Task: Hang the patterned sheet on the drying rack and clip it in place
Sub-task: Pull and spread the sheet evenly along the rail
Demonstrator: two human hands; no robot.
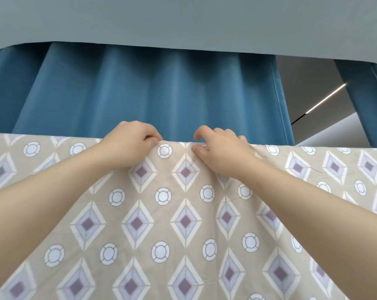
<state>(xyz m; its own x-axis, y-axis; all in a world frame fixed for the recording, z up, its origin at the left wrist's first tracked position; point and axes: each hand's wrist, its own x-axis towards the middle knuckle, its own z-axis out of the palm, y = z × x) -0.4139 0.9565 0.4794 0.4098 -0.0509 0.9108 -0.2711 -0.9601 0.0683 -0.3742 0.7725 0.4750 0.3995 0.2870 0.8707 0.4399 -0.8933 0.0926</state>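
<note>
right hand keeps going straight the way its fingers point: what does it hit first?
Probably the blue curtain. The right hand grips the patterned sheet at its top fold; beyond that fold nothing else shows in line, though depth is unclear.

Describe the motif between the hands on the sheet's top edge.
Follow the patterned sheet up to its top fold, before the blue curtain. Between the left hand and right hand sits one white ring motif, round where the neighbours below it are diamonds.

Indoor rm: pleated blue curtains [140, 89], grey ceiling [183, 18] w/ light strip [326, 98].
</note>
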